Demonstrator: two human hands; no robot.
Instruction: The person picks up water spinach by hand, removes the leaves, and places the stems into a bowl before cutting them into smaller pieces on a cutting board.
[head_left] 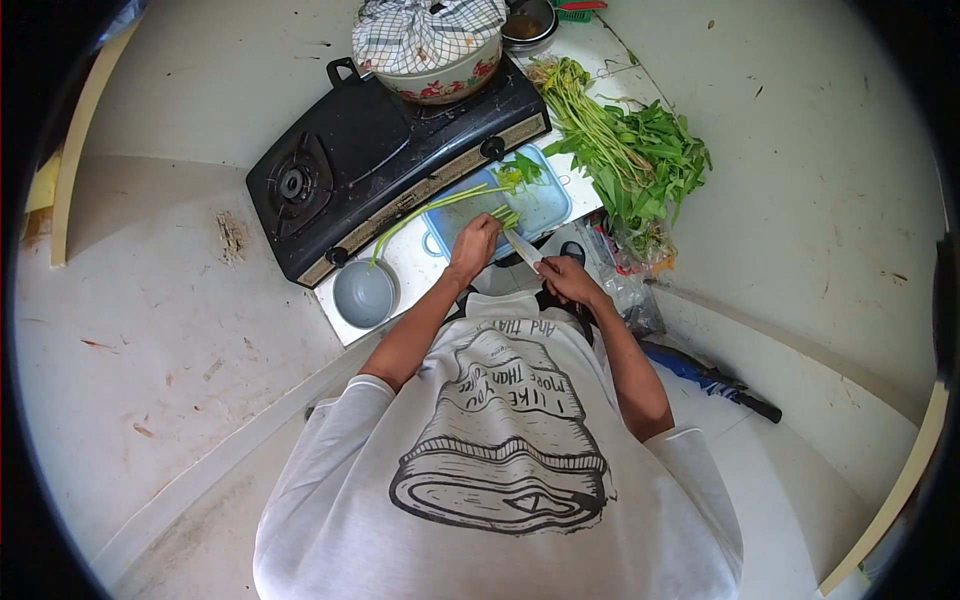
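Observation:
Over the blue cutting board [550, 205], my left hand [477, 244] is closed around a small bunch of green stems [506, 216]. My right hand [566, 279] grips the handle of a knife [523, 247], whose pale blade points up and left to the stems. Whether the blade touches them is too small to tell. A few long stems [425, 209] lie across the board and stick out past its left side. Leafy cut pieces [522, 172] rest at the board's far edge.
Behind the board stands a black two-burner gas stove [350, 150] bearing a cloth-covered floral pot [440, 80]. A grey bowl [364, 294] sits at the counter's left end. A large heap of leafy greens [640, 150] lies on the right, above plastic bags [628, 290].

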